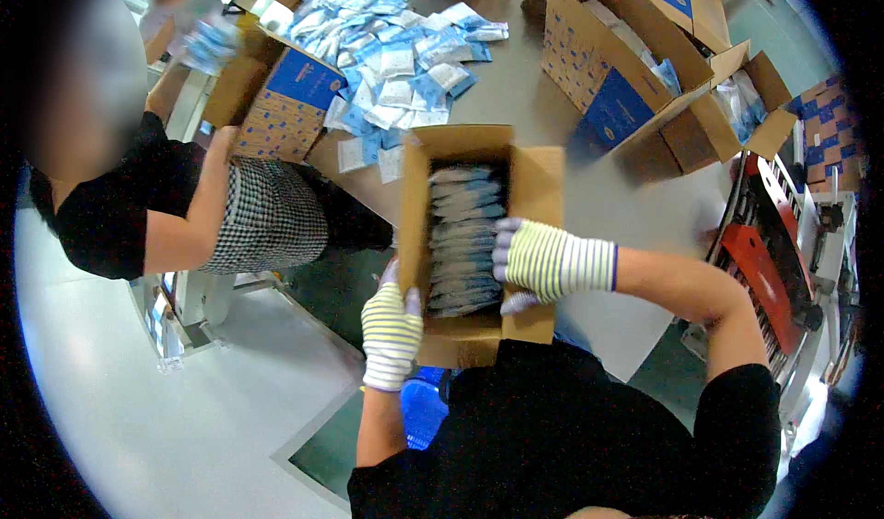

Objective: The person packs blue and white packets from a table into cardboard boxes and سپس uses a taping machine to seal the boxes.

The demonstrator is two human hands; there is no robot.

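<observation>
An opened brown cardboard box [539, 183] stands in front of me, its flaps folded out. Inside it, a row of white-and-blue packets [463, 233] is packed tightly together. Both my hands wear striped yellow-and-white gloves with grey fingertips. At the box's near left wall, my left hand [392, 330] is closed on the cardboard, thumb along the edge. My right hand [551, 261] lies over the right wall, its fingers curled at the inner edge beside the packets and its thumb lower on the flap; some fingertips are blurred.
A loose heap of white-and-blue packets [396, 58] covers the grey table [516, 86] beyond the box. At left, a co-worker in a black top [101, 229] stands by a printed carton [293, 104]. Larger cartons [589, 68] stand back right, near red-and-metal machinery [764, 270].
</observation>
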